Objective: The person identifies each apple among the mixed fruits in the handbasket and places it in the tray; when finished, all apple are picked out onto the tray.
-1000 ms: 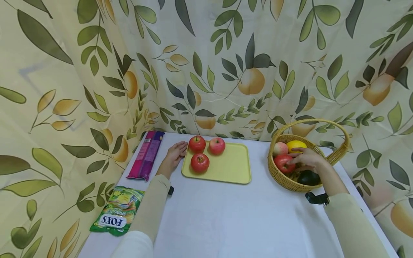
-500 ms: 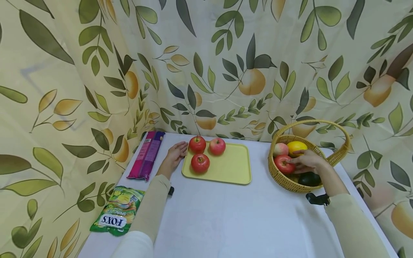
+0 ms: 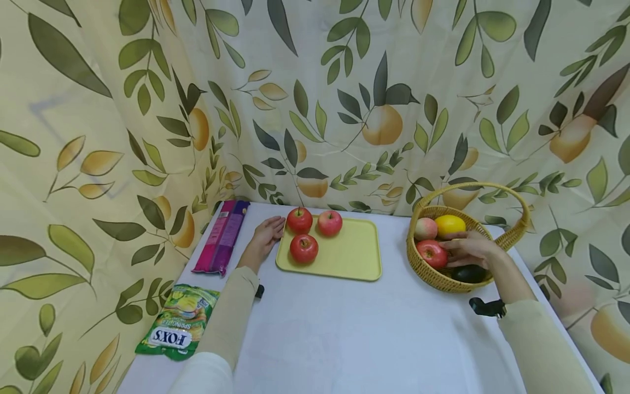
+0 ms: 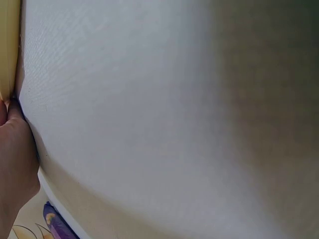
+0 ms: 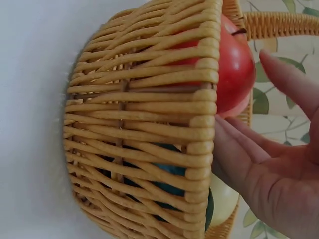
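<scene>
In the head view my left hand (image 3: 266, 236) lies with fairly straight fingers against the left edge of a yellow tray (image 3: 350, 256). Three red apples sit on the tray: one at the back left (image 3: 299, 220), one at the front left (image 3: 303, 249), and a pinker apple (image 3: 330, 223) beside them. My right hand (image 3: 472, 249) reaches into a wicker basket (image 3: 427, 276). Its thumb stands apart from a red apple (image 5: 237, 69) in the right wrist view, and its fingers extend over the rim. A peach (image 3: 425, 229), a lemon (image 3: 450, 225) and a dark avocado (image 3: 468, 273) share the basket.
A pink and purple packet (image 3: 222, 236) lies left of the tray. Nearer, a green FOX'S sweet bag (image 3: 179, 322) lies by my left sleeve. The basket's tall handle (image 3: 515, 232) arches over the right side. A leaf-patterned curtain (image 3: 315, 109) hangs behind the white table (image 3: 339, 334).
My right hand has drawn back slightly to the right from the red apple, and more of the lemon shows. The left hand and tray stay in place.
</scene>
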Tool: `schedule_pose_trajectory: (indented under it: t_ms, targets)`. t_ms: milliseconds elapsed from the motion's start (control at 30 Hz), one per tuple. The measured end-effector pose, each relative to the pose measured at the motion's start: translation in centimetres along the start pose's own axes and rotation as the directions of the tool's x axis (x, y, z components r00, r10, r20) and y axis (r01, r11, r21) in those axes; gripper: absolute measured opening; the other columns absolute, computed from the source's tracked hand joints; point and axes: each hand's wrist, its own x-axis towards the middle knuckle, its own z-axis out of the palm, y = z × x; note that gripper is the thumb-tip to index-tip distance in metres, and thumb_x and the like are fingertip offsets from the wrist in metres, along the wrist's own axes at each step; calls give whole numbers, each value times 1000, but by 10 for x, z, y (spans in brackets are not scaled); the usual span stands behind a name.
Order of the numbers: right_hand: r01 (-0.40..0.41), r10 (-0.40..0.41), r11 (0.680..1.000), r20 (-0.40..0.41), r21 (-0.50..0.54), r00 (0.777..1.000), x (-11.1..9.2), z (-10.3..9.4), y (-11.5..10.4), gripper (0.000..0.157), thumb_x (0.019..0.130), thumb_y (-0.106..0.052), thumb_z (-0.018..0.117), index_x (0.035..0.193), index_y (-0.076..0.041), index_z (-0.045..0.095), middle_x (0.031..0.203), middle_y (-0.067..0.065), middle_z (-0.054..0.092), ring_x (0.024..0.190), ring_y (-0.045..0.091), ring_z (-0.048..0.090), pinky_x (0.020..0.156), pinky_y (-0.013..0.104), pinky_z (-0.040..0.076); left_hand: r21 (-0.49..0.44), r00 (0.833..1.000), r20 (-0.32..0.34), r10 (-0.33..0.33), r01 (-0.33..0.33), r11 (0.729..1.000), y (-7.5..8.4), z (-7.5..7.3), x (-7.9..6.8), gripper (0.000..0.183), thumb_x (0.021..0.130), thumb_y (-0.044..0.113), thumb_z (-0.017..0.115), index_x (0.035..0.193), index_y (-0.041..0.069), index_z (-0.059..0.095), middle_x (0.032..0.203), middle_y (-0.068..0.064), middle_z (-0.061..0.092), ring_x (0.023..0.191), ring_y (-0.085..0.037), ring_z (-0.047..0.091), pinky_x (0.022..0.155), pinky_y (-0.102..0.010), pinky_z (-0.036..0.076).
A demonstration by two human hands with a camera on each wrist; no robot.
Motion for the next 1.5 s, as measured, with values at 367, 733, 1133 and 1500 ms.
schedule_pose_trajectory:
  t_ms: [367,733,1133,1500]
  targets:
    - [-25,25,1000,-43,-13,999,7,7,9,87,98,-20,72,157,16,19,134,34,51,96,35,73,88,51,60,-22,1000,-3,-6,6,1000,-4,-1,-3,80,85,-34,35,160,-6,30,164,-22,37,153,-30,35,114,-41,38]
    - [-12,16,996,-39,90,999,-9,1,-2,90,102,-17,68,160,12,5,145,38,38,101,34,71,95,55,56,0,1000,2,-14,14,1000,-3,0,0,79,87,-34,38,160,-4,33,164,-20,38,152,-29,37,107,-35,46]
    - [72,-72,988,-8,139,997,-40,1,-28,84,105,-18,63,162,6,6,149,29,32,101,33,73,95,52,56,-18,1000,9,-10,11,1000,-2,-2,2,80,87,-34,36,161,-4,29,165,-19,36,153,-28,34,111,-39,40]
    - [228,-228,973,-16,40,974,-71,26,-60,75,103,-18,67,159,3,22,120,7,61,98,31,76,87,47,61,-13,1000,-3,-7,7,1000,-1,0,0,80,86,-34,36,160,-5,31,165,-20,37,153,-29,35,110,-35,43]
